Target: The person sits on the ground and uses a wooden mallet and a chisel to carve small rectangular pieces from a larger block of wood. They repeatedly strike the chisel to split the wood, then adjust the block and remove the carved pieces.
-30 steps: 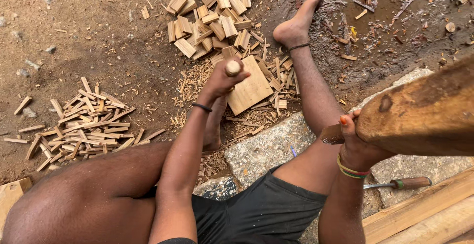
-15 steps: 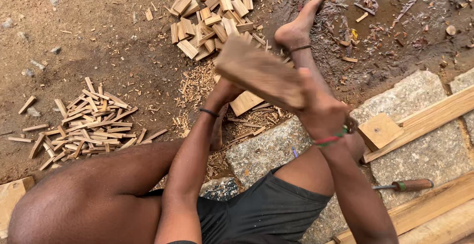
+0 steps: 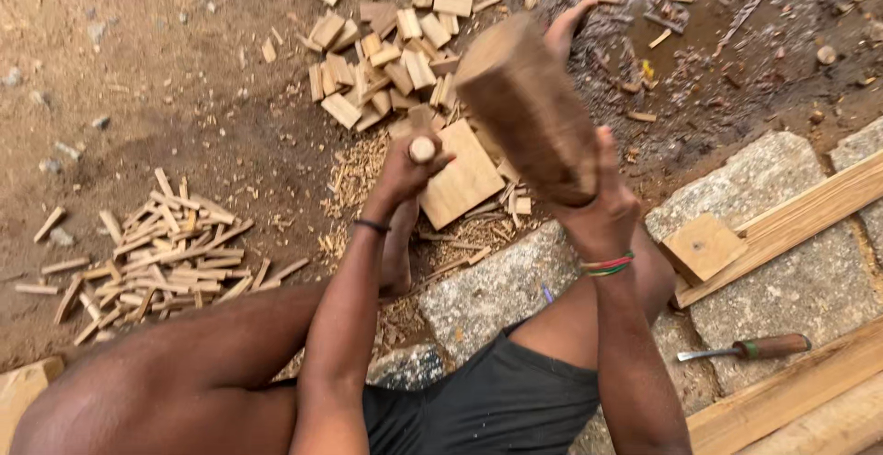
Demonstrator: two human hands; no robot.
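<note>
Left hand (image 3: 411,172) grips chisel handle (image 3: 422,149); right hand (image 3: 602,207) clenches mallet (image 3: 526,105).

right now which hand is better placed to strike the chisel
Right. The right hand grips the raised wooden mallet above the flat wood piece. The left hand is busy holding the chisel upright on it.

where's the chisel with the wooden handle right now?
Head view, lower right: the spare chisel lies unheld on the stone slab, between two wooden planks, just beyond the right forearm; the right hand grips the wooden mallet.
</note>
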